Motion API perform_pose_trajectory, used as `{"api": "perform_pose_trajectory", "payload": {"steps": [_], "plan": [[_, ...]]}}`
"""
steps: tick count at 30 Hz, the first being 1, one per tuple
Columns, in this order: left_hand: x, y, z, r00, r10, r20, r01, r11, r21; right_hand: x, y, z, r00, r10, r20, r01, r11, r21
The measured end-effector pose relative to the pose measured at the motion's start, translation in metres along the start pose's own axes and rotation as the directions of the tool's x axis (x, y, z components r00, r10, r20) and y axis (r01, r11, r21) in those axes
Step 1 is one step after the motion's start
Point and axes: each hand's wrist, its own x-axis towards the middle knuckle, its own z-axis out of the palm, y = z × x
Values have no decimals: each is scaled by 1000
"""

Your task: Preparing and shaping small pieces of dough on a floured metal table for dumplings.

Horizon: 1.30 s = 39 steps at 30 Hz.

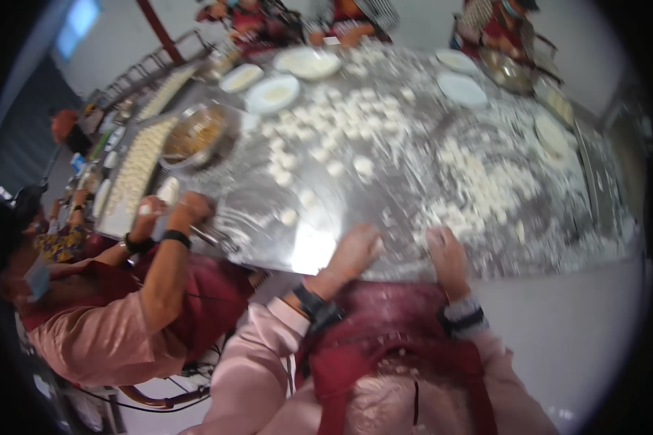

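My left hand (353,251) is at the front edge of a floured metal table (392,212), its fingers curled. A small pale patch shows at its fingertips, too blurred to tell whether it is dough or flour. My right hand (447,251) rests a little farther right with bent fingers, close to a pile of small dough pieces (481,182); whether it holds one is hidden. Farther off, in the middle of the table, lie many flattened rounds of dough (337,117). A few single rounds (289,217) are scattered to the left of my left hand.
At left a co-worker's hands (196,206) work near a metal bowl of orange-brown filling (196,136) and a tray of rows of dumplings (139,163). White plates (273,93) and another metal bowl (506,70) stand toward the far side, where other people sit.
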Motion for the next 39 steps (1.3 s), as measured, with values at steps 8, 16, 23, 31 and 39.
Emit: {"api": "perform_pose_trajectory", "payload": {"steps": [8, 16, 23, 31, 39], "plan": [[3, 11, -10, 996, -54, 67, 54, 999, 2, -1, 3, 6, 996, -60, 68, 60, 998, -6], [42, 55, -12, 991, 61, -121, -14, 934, 356, -12, 18, 15, 974, -200, 104, 219, 950, -221], [49, 18, 36, 998, 59, -26, -35, 839, 543, -6, 10, 22, 972, -197, 128, 214, 968, -133], [35, -18, 7, 994, -72, -87, 107, 853, 511, -1, -3, 49, 951, -144, 272, 194, 966, -168], [56, 50, 43, 994, 94, -47, -67, 913, 403, 52, 38, 2, 907, -419, -45, 340, 792, -508]]}}
